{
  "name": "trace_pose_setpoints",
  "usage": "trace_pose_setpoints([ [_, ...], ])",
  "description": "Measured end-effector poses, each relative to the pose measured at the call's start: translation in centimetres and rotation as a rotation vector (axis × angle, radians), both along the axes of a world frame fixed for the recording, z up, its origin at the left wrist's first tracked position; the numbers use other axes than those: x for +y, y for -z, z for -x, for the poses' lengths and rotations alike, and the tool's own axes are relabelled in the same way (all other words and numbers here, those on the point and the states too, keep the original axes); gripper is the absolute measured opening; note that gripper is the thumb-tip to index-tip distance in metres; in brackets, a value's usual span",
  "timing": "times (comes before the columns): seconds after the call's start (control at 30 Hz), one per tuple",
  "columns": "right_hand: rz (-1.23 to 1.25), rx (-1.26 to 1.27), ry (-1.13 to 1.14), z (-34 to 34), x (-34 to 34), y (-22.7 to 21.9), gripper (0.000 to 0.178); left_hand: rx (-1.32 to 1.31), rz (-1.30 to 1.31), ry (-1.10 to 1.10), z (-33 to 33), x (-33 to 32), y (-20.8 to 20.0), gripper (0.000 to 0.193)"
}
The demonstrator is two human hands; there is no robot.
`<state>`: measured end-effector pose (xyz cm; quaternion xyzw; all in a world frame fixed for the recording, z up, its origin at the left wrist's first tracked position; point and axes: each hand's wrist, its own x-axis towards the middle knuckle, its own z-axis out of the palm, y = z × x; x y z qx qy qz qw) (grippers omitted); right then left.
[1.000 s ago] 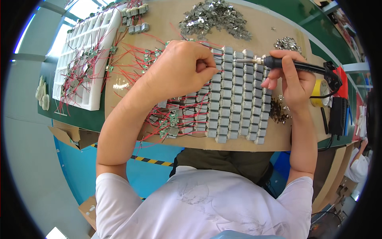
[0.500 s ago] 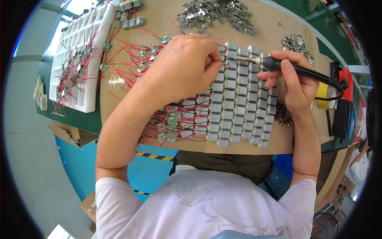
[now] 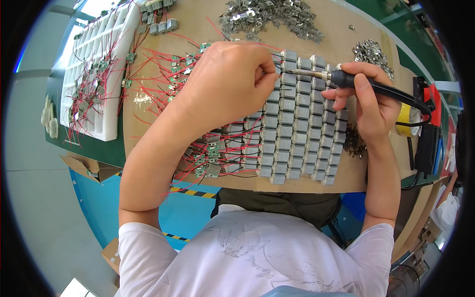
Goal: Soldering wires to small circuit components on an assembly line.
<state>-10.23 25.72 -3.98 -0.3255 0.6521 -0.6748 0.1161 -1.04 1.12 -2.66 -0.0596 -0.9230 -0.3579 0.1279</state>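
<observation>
My right hand [image 3: 373,106] grips a soldering iron [image 3: 343,79] by its black handle, like a pen. The metal tip points left and reaches the upper rows of small grey motors [image 3: 284,131], close to my left fingertips. My left hand [image 3: 230,74] is closed in a pinch at the left side of those rows, apparently on a thin wire; the hand hides most of it. The motors stand packed in slanting columns. Red and black wires run from the left columns to small green circuit boards [image 3: 213,151], some lying under my left forearm.
A white rack [image 3: 106,123] with wired boards stands at the left. Small metal clips [image 3: 277,20] lie heaped at the back, with a second metal pile [image 3: 371,54] to the right. Dark bits [image 3: 355,143], yellow tape [image 3: 406,119] and a black box [image 3: 426,148] sit at the right.
Both hands keep nearly the same pose. The iron and my right hand have shifted very slightly right. A red wire end seen by my left fingertips before is no longer clearly visible.
</observation>
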Motion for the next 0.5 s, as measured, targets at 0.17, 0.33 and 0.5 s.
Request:
trace_pose_setpoints([
  [0.17, -0.007, 0.01, -0.005, 0.02, -0.03, -0.03, 0.019, -0.006, -0.001, -0.005, 0.03, -0.15, 0.45, 0.011],
  [0.33, -0.049, 0.026, 0.017, -0.16, -0.01, -0.2, 0.018, -0.005, 0.007, -0.011, 0.09, -0.11, 0.51, 0.011],
  [0.5, -0.066, 0.055, 0.008, -0.25, -0.15, -0.22, 0.018, 0.003, 0.03, -0.009, 0.1, -0.11, 0.58, 0.011],
])
